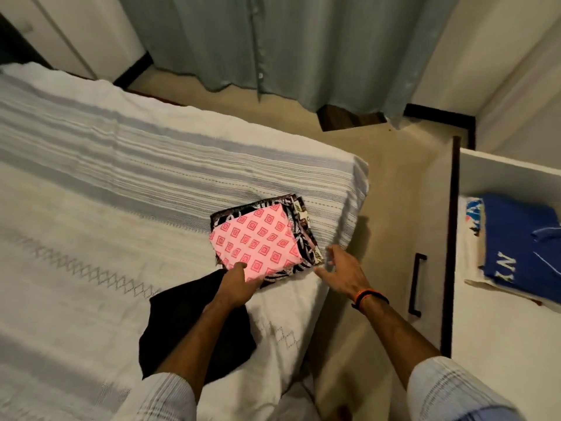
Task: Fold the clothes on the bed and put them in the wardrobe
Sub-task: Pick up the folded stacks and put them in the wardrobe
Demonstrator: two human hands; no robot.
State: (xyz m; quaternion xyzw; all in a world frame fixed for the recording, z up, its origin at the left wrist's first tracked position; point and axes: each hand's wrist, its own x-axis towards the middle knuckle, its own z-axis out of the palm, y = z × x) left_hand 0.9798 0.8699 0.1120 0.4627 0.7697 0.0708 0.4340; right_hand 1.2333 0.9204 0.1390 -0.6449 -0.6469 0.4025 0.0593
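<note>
Your hands are closing in on the folded stack at the bed's corner.
Your left hand [235, 285] is pinching the pink patterned cloth [255, 244] atop the stack; your right hand [341, 268], fingers spread, is hovering beside it, floor [391, 192] and wardrobe shelf [501, 344] lying beyond the bed [91, 177].

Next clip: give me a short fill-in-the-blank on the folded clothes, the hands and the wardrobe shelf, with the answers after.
1. The top cloth of the folded stack is pink with a pattern of ____.
2. The left hand grips the stack at its ____ edge.
3. The right hand is open beside the stack; its wrist wears an ____ band.
4. The blue garment on the wardrobe shelf shows the letters ____.

Answers: squares; near; orange; NY
</note>
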